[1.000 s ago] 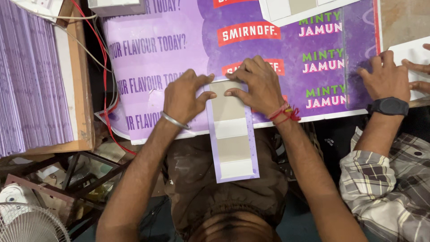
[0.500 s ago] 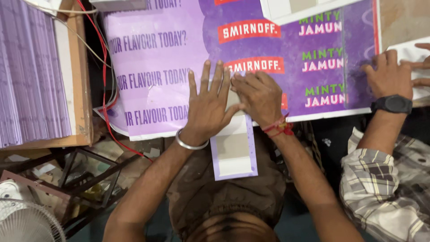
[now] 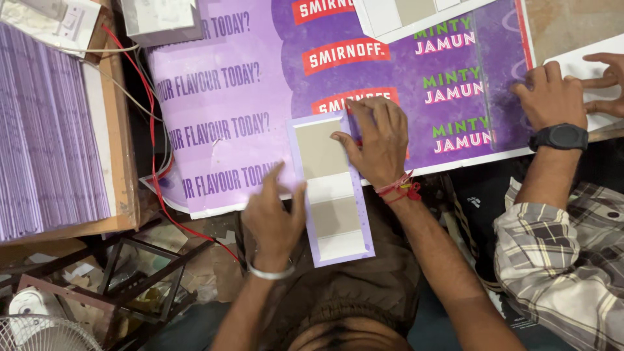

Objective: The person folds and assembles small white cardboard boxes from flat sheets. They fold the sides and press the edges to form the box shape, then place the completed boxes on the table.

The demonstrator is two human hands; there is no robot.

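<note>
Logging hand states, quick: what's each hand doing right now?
Left hand: open, fingers loosely curled, beside the purple-edged card strip, gripping nothing.
Right hand: open, flat, pressing the strip's upper end onto the purple poster.

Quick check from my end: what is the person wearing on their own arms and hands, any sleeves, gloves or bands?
Both forearms are bare, with no sleeves or gloves in view. The left hand has a plain silver metal bangle round the wrist. The right hand has red thread wound round the wrist, its loose ends knotted and sticking out. No rings or watch show on either hand.
</note>
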